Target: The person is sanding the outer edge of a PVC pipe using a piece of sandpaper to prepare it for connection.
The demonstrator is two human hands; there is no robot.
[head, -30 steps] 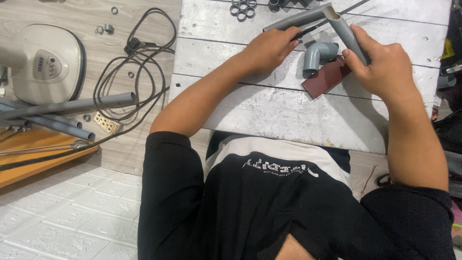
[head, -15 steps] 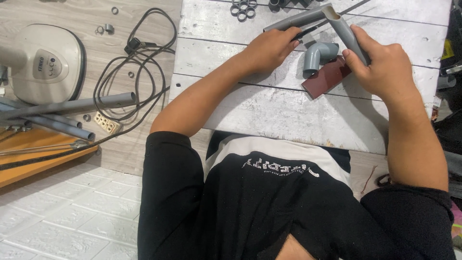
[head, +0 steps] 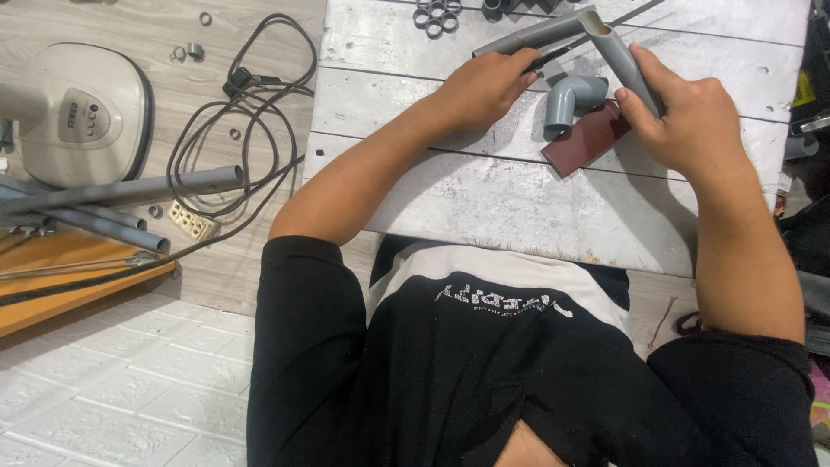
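Head view, looking straight down over the person's black shirt at a whitewashed plank tabletop (head: 484, 186).

The right hand (head: 692, 130) sits toward 2 o'clock of the frame, its grip closed around a short grey pipe (head: 618, 52) that slants up toward 11 o'clock, its cut, open end uppermost. The left hand (head: 484, 86) lies at about 12 o'clock, palm down, its fingers curled over the near end of a second grey pipe (head: 532, 36) that runs off toward 1 o'clock; how firm that grip is cannot be told, since the fingers hide the contact. The far ends of the two pipes meet at the top of the frame, touching or nearly so.

Between the hands, on the tabletop, stands a grey elbow fitting (head: 571, 99), and just beside it at 5 o'clock lies a dark red rectangular sheet (head: 588, 138), partly under the right hand's pipe. A cluster of small grey rings (head: 437, 15) sits at the tabletop's far edge.

On the wooden floor (head: 251, 268) at 9 o'clock: a cream appliance base (head: 82, 117) with buttons, a looped black cable (head: 233, 147), long grey pipes (head: 121, 190) and a small beige socket strip (head: 192, 223).
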